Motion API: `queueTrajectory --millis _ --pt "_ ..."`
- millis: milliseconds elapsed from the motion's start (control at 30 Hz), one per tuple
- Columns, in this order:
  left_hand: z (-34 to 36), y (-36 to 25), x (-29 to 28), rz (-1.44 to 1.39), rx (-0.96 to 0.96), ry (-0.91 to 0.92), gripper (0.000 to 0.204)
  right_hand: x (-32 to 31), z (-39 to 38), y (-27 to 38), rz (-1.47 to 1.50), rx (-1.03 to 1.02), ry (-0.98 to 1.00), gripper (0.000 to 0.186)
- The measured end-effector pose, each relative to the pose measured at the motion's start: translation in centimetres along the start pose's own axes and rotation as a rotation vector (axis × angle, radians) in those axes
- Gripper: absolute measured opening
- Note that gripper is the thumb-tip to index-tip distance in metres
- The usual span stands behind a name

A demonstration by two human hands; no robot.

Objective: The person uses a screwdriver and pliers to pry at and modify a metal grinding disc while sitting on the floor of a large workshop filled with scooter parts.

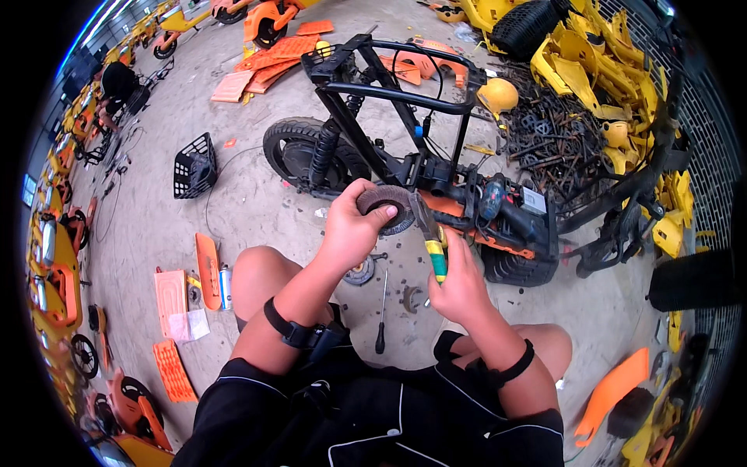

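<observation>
My left hand (350,227) grips a round, dark, ridged ring-shaped part (387,194), its thumb pressed over the inner edge. My right hand (459,284) is closed round pliers (436,257) with yellow and green handles. The plier jaws meet the ring's right edge; whether they bite on it I cannot tell. On the floor below lie a screwdriver (380,335) with a black handle, a round metal plate (359,273) and a curved piece like a brake shoe (410,299). Just beyond my hands stands a stripped black scooter frame (397,87) with its rear wheel (296,152).
A power drill (492,198) rests on the frame's low middle. A black basket (194,166) sits on the floor to the left, near orange panels (171,293). Dark metal parts (556,140) and yellow panels (572,66) are heaped at the far right. Scooters line the left side.
</observation>
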State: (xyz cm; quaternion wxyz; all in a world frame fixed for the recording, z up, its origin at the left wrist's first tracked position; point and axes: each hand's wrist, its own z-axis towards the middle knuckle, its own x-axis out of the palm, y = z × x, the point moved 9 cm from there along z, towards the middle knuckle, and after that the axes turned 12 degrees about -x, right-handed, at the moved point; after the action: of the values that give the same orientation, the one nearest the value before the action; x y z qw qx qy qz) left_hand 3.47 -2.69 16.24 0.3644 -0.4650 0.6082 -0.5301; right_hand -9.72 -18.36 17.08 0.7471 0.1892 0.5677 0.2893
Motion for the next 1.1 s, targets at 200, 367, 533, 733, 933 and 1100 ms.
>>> queueTrajectory --millis 200,367,533,733,933,1100 --pt "2.6 1.5 0.8 0.212 0.146 -0.306 0.015 1.2 1.6 -2.5 -0.147 0.103 0.015 0.077" --pt "3.3 -1.3 0.7 0.637 0.521 -0.569 0.012 3.0 2.0 -1.8 -0.119 0.215 0.196 0.072" --pt "5.5 -2.5 -2.3 0.523 0.179 -0.423 0.014 3.4 0.2 -4.7 0.134 0.429 0.204 0.062" --pt "3.5 0.7 -2.5 -0.189 -0.101 -0.025 0.028 1.2 -3.2 -8.4 1.044 0.769 -0.012 0.053" --pt "2.7 1.3 -0.3 -0.543 -0.266 0.177 0.031 1.1 -4.1 -4.6 1.244 0.713 0.157 0.055" --pt "2.6 1.1 0.8 -0.545 -0.303 0.206 0.03 0.9 -4.5 -2.9 1.528 0.716 0.09 0.068"
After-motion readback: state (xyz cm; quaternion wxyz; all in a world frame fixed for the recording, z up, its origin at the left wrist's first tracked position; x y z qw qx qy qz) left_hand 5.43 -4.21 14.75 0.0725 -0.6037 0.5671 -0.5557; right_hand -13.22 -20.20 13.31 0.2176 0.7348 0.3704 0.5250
